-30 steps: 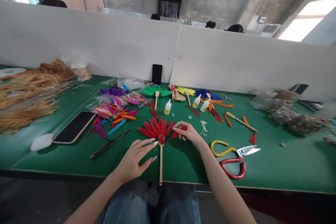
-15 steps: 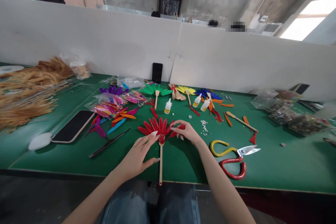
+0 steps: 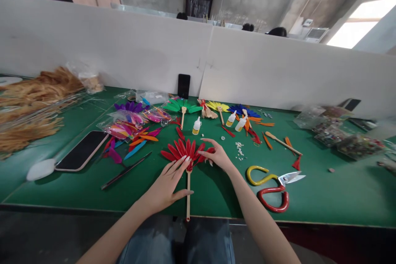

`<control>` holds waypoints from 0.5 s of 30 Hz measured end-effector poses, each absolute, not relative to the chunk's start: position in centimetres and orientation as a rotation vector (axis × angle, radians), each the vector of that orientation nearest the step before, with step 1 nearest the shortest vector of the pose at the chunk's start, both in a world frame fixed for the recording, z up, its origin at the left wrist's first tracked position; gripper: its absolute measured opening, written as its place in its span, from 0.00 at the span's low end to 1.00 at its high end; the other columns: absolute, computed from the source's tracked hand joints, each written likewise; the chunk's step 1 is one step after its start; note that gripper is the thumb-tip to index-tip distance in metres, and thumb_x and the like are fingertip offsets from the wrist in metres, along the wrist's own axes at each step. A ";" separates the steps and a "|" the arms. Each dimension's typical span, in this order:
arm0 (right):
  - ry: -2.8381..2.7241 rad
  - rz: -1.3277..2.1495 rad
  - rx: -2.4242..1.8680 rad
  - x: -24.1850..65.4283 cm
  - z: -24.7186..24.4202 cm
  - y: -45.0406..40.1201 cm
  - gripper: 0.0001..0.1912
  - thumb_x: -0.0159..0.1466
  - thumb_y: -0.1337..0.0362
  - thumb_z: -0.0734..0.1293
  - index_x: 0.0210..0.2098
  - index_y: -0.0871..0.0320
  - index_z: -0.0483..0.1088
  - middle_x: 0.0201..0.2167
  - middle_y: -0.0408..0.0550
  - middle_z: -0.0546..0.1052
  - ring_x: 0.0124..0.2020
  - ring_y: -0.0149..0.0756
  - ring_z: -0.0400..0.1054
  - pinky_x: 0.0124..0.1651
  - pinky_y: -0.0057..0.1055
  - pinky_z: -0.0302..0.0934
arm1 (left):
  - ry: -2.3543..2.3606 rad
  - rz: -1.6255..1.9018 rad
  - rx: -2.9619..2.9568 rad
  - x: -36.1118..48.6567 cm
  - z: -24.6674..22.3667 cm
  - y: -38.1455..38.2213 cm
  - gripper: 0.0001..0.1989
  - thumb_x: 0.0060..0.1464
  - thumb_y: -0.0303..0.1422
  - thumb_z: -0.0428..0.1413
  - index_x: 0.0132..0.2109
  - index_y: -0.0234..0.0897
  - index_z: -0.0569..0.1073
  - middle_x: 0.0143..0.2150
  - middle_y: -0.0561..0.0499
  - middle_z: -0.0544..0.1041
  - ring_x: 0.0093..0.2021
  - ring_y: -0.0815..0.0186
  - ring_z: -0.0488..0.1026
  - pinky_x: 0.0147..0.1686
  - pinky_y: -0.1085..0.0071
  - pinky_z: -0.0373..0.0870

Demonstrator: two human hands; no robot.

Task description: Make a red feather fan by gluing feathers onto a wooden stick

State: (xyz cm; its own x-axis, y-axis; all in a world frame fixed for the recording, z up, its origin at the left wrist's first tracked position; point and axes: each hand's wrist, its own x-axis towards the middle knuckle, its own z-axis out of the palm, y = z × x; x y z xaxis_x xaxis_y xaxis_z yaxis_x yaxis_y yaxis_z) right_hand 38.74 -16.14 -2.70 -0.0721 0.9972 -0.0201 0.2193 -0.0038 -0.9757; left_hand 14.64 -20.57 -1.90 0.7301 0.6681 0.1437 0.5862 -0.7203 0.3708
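Note:
Straight in front of me lies a fan of red feathers (image 3: 182,148) with a thin wooden handle (image 3: 188,196) pointing toward the table's front edge. My left hand (image 3: 170,179) reaches over it from the left, fingers stretched out and fingertips resting at the feathers' base; its thumb lies across the handle. At the fan's right side, my right hand (image 3: 219,156) pinches a red feather (image 3: 210,150) between thumb and fingers. The feathers' joint with the handle is partly covered by my left fingertips. Another red feather (image 3: 180,133) lies just beyond the fan.
Large scissors (image 3: 274,187) lie right of my right arm, near white beads (image 3: 239,150). Behind stand glue bottles (image 3: 196,126) and fans in green (image 3: 182,106), yellow (image 3: 218,106) and blue (image 3: 244,110). Left are a phone (image 3: 82,151), tweezers (image 3: 126,171) and bagged feathers (image 3: 122,126).
My left fingertips have shifted slightly right across the base of the red fan. My right hand stays at the outermost right feather. The view has shifted slightly.

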 end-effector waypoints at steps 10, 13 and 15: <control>-1.419 1.132 -1.320 38.4 -3.0 -16.4 0.27 0.53 0.53 0.68 0.49 0.58 0.63 0.13 0.35 0.69 0.09 0.25 0.57 0.12 0.21 0.53 | 0.966 0.393 2.643 14.5 -2.0 -20.6 0.38 0.57 0.50 0.44 0.66 0.44 0.32 0.67 0.49 0.47 0.65 0.58 0.44 0.59 0.61 0.51; -1.416 1.111 -1.321 38.3 -3.2 -16.4 0.28 0.55 0.53 0.67 0.51 0.58 0.61 0.12 0.35 0.68 0.09 0.25 0.57 0.12 0.21 0.53 | 0.953 0.397 2.649 14.6 -1.9 -20.6 0.38 0.57 0.50 0.44 0.66 0.43 0.33 0.67 0.49 0.48 0.65 0.59 0.44 0.60 0.61 0.51; -1.407 1.106 -1.333 38.3 -3.4 -16.4 0.29 0.55 0.53 0.67 0.53 0.58 0.60 0.12 0.35 0.68 0.09 0.26 0.57 0.12 0.21 0.53 | 0.947 0.397 2.656 14.6 -1.9 -20.6 0.38 0.57 0.50 0.44 0.66 0.43 0.33 0.67 0.49 0.48 0.65 0.59 0.44 0.60 0.61 0.50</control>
State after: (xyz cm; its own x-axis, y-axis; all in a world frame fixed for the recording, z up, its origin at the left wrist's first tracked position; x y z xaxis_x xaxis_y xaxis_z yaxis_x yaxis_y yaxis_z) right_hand 38.26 -16.36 -3.41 -0.0382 0.9991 0.0203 0.2164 0.0281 -0.9759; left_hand 14.57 -20.64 -1.92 0.7455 0.6475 0.1578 0.5668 -0.7405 0.3611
